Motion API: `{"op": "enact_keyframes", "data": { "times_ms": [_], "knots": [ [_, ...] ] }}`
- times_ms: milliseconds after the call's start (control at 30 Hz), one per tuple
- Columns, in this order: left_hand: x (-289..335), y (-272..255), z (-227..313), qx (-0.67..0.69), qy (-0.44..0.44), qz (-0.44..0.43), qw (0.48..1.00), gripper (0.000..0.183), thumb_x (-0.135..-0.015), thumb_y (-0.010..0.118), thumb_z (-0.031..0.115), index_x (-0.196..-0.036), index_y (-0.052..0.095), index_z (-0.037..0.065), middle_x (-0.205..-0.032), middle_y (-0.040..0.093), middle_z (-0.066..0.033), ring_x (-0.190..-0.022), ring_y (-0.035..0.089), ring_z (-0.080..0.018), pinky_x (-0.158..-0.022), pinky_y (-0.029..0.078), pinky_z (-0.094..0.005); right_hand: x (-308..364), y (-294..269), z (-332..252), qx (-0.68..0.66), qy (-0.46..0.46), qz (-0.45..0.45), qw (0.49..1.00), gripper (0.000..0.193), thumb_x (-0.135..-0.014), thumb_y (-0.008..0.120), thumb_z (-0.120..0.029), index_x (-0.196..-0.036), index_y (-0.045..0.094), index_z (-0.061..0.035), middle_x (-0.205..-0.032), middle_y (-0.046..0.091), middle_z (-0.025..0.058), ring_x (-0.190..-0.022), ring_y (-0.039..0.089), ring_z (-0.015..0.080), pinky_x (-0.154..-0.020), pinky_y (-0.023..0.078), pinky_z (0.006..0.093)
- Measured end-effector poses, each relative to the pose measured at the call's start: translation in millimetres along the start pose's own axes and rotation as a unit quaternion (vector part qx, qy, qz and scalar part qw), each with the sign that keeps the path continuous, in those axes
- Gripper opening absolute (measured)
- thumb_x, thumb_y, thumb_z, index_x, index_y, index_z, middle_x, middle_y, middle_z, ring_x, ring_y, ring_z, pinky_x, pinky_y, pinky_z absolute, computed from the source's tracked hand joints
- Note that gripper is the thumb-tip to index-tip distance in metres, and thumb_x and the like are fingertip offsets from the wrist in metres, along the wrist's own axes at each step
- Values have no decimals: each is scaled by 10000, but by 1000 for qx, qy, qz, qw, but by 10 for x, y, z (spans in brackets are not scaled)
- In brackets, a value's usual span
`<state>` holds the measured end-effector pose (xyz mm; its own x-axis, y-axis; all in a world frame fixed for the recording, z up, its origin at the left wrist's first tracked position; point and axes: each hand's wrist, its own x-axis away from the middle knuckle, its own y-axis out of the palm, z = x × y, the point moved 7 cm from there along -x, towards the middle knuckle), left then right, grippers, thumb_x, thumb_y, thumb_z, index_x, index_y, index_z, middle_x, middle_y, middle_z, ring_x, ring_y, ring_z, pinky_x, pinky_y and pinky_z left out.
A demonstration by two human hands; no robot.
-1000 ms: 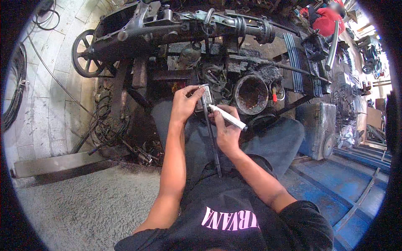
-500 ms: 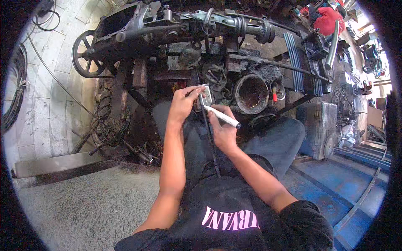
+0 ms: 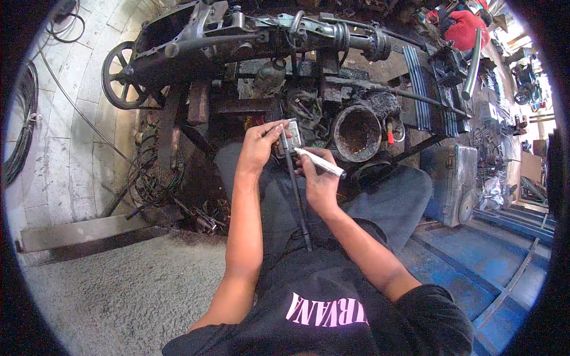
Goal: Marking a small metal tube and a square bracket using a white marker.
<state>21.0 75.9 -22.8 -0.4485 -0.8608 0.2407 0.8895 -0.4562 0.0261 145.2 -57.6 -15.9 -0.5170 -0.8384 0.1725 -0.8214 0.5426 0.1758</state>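
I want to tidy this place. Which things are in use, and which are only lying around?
Apparently in use:
- white marker, in the right hand
- dark rod, in the left hand
- pale metal piece, beside it

Apparently lying about:
- round bowl
- coiled black cable
- blue box

2 bare forearms angle inward, left grip pinching, right grip curled just beside.
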Motion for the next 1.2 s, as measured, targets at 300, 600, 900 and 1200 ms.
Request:
{"op": "enact_keyframes", "data": {
  "times_ms": [300,600,900,1200],
  "knots": [
    [14,28,-6,30,-25,-6,999,331,-1029,562,145,-1306,673,1,-1016,766,-81,-887,682,-132,-821,517,-276,25,40,-96,107,-67,-16,992,177,-940,703,-62,-1090,659,21,-940,693,86,-860,644,146,-794,521,305],
    [34,16,-22,87,-29,8,996,268,-1024,562,153,-1212,668,-5,-1026,761,-87,-927,671,-121,-840,498,-273,0,-8,59,-18,17,8,1000,169,-999,643,-63,-1152,625,5,-942,685,61,-803,631,89,-676,556,259],
    [5,-14,4,51,-14,3,999,202,-992,590,125,-1125,643,-18,-1053,762,-143,-961,693,-176,-923,511,-317,97,-5,-51,60,-62,-11,996,177,-987,667,-73,-1142,629,2,-916,675,45,-795,601,82,-707,516,257],
    [-13,2,-63,70,-27,-12,997,229,-1009,587,143,-1153,643,-26,-1059,760,-146,-979,698,-186,-943,514,-331,79,52,-85,96,-95,-24,991,170,-931,712,-69,-1077,673,8,-912,697,84,-801,646,146,-744,528,308]
  ]
}}
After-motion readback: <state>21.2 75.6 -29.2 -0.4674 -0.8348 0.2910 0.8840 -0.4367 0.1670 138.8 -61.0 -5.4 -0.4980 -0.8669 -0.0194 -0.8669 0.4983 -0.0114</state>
